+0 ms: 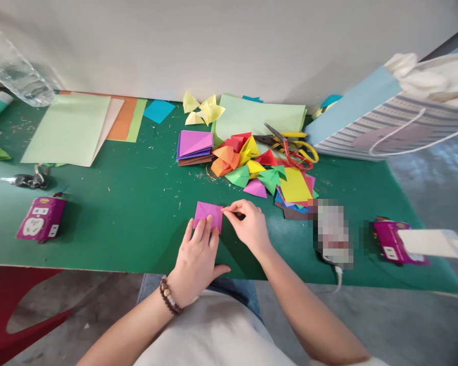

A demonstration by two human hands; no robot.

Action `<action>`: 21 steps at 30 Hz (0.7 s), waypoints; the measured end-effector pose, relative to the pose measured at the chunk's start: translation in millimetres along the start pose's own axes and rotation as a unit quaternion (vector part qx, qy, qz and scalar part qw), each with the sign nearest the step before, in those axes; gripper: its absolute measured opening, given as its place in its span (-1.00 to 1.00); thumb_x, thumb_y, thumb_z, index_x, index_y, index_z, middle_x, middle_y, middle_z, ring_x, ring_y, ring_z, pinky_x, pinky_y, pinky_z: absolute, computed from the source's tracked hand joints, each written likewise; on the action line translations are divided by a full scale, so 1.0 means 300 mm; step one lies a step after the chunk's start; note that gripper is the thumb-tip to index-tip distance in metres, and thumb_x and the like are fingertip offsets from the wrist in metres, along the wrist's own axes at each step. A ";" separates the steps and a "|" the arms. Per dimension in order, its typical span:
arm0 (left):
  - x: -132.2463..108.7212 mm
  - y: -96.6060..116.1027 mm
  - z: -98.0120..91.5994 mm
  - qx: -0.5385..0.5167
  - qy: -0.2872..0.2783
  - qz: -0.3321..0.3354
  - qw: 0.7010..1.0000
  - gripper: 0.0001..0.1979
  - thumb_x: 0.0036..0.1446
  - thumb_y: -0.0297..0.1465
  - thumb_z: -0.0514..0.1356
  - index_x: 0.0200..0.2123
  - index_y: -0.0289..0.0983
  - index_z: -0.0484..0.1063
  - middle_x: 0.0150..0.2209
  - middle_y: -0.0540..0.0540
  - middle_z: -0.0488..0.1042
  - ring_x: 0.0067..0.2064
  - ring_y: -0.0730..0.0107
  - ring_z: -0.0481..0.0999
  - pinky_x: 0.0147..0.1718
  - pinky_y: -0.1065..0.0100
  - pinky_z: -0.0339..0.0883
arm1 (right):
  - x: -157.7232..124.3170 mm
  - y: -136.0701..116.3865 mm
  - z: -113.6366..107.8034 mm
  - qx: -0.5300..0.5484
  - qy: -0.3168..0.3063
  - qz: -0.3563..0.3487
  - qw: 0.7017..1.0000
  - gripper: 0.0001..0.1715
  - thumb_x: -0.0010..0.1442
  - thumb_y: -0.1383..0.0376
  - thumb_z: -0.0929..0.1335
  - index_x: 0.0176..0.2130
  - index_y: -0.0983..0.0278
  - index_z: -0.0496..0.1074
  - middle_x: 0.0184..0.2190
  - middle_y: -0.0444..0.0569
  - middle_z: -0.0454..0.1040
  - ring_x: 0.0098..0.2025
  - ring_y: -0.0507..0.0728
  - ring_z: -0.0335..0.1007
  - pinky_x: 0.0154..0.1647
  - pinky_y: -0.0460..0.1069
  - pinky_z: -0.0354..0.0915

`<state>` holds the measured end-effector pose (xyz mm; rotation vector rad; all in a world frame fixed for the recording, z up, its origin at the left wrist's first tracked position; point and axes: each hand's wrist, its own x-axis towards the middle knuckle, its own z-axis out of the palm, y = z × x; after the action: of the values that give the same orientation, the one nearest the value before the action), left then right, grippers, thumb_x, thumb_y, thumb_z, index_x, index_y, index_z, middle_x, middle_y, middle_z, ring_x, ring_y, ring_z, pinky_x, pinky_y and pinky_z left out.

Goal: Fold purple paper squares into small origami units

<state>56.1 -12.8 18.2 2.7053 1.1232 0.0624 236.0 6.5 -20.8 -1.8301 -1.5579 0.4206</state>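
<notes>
A small square of purple paper (203, 209) with crease lines lies flat on the green table (137, 213) in front of me. My left hand (201, 249) rests on its lower part, fingers stretched out and thumb apart. At its upper right corner, my right hand (248, 223) pinches the paper's edge between thumb and forefinger. Beyond the hands lies a pile of folded paper pieces in several colours, among them a green folded piece (238, 176) and a pink-purple one (255, 188). A stack of purple and blue paper squares (195, 145) sits behind.
Scissors with red handles (295, 155) and yellow-handled pliers (307, 147) lie by the pile. A striped paper bag (397, 122) stands at right, a plastic bottle (21, 71) at left. Purple socket boxes (41, 218) sit on both sides; keys (30, 179) lie left. Large paper sheets (72, 127) lie behind.
</notes>
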 end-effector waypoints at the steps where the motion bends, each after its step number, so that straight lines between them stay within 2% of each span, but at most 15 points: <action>1: 0.000 0.001 -0.001 0.000 -0.001 0.000 1.000 -0.13 -0.08 0.07 0.31 0.16 -0.40 0.27 0.30 -0.36 0.14 0.29 -0.01 0.14 0.30 -0.05 -0.04 | 0.008 0.003 0.001 0.001 0.002 0.002 1.000 -0.84 0.17 0.23 0.38 -0.38 0.19 0.31 -0.38 -0.09 0.61 -0.35 0.16 0.46 -0.19 0.10 0.24; 7: -0.003 -0.004 -0.002 -0.008 -0.003 -0.004 1.000 -0.15 -0.07 0.06 0.32 0.15 -0.39 0.27 0.30 -0.36 0.13 0.30 0.01 0.12 0.31 -0.06 -0.06 | 0.041 0.010 -0.013 0.033 -0.009 -0.018 0.999 -0.91 0.22 0.24 0.31 -0.29 0.20 0.38 -0.36 -0.07 0.55 -0.46 0.09 0.34 -0.32 0.02 0.30; 10: -0.006 -0.007 0.001 -0.015 0.001 -0.002 1.000 -0.16 -0.06 0.05 0.31 0.16 -0.36 0.26 0.31 -0.34 0.12 0.31 0.02 0.12 0.31 -0.06 -0.08 | 0.048 0.008 -0.014 -0.002 -0.014 -0.086 0.996 -0.86 0.24 0.24 0.31 -0.21 0.21 0.43 -0.27 -0.01 0.47 -0.40 0.09 0.33 -0.29 0.02 0.32; 13: -0.007 -0.006 0.004 -0.021 0.007 -0.004 1.000 -0.17 -0.04 0.03 0.31 0.17 -0.36 0.24 0.32 -0.34 0.11 0.31 0.01 0.12 0.31 -0.07 -0.08 | 0.039 0.004 -0.008 -0.054 -0.050 -0.154 0.985 -0.86 0.26 0.25 0.31 -0.29 0.21 0.46 -0.29 0.01 0.42 -0.28 0.14 0.39 -0.23 0.03 0.32; 15: -0.008 -0.005 0.007 -0.032 0.011 -0.008 0.999 -0.17 -0.05 0.01 0.33 0.16 -0.37 0.24 0.32 -0.35 0.10 0.31 0.01 0.11 0.31 -0.08 -0.09 | 0.017 -0.001 -0.005 -0.077 -0.074 -0.177 0.978 -0.83 0.27 0.27 0.30 -0.35 0.22 0.45 -0.34 0.00 0.41 -0.27 0.15 0.39 -0.24 0.03 0.31; 19: -0.016 -0.015 0.020 -0.086 0.033 -0.011 0.996 -0.25 -0.04 -0.06 0.35 0.13 -0.32 0.26 0.30 -0.28 0.16 0.31 0.00 0.13 0.31 -0.12 -0.09 | -0.047 -0.015 -0.016 -0.069 -0.115 -0.178 0.975 -0.83 0.27 0.32 0.30 -0.37 0.23 0.43 -0.36 -0.03 0.43 -0.28 0.14 0.39 -0.23 0.04 0.31; 21: -0.021 -0.026 0.026 -0.126 0.059 -0.009 0.990 -0.35 0.01 -0.11 0.34 0.09 -0.29 0.29 0.27 -0.25 0.22 0.30 0.02 0.15 0.30 -0.13 -0.07 | -0.066 -0.017 -0.026 -0.046 -0.116 -0.155 0.980 -0.90 0.26 0.33 0.31 -0.27 0.22 0.44 -0.30 -0.01 0.45 -0.23 0.15 0.41 -0.19 0.05 0.34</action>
<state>47.0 -13.2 9.1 2.4943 1.0902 0.3418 232.7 -14.3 -15.5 -1.6116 -2.0159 0.4323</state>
